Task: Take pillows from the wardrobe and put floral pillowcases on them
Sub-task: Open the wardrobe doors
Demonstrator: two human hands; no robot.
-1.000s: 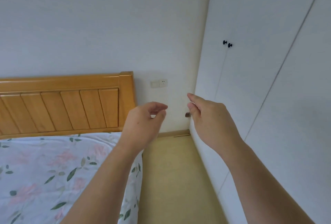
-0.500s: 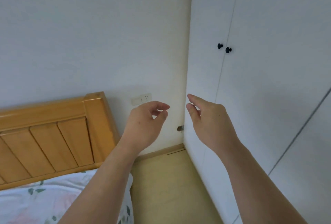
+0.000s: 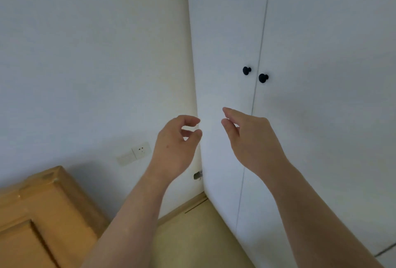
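Observation:
A white wardrobe (image 3: pixel 321 118) fills the right half of the view, both doors closed. Two small black knobs, the left knob (image 3: pixel 246 70) and the right knob (image 3: pixel 263 78), sit side by side at the seam between the doors. My left hand (image 3: pixel 175 145) is raised in front of the wardrobe's left edge, fingers loosely curled and apart, holding nothing. My right hand (image 3: pixel 250 141) is raised below the knobs, fingers extended, empty and not touching the door. No pillows or pillowcases are in view.
A wooden headboard (image 3: pixel 38 220) stands at the lower left against the white wall. A wall socket (image 3: pixel 140 150) sits above it. A narrow strip of beige floor (image 3: pixel 192 235) runs between bed and wardrobe. A small metal fitting (image 3: pixel 197 174) projects near the wardrobe's corner.
The view has turned right and tilted up: the floral bed has left the frame and the wardrobe knobs have come closer. Both hands stay raised and empty.

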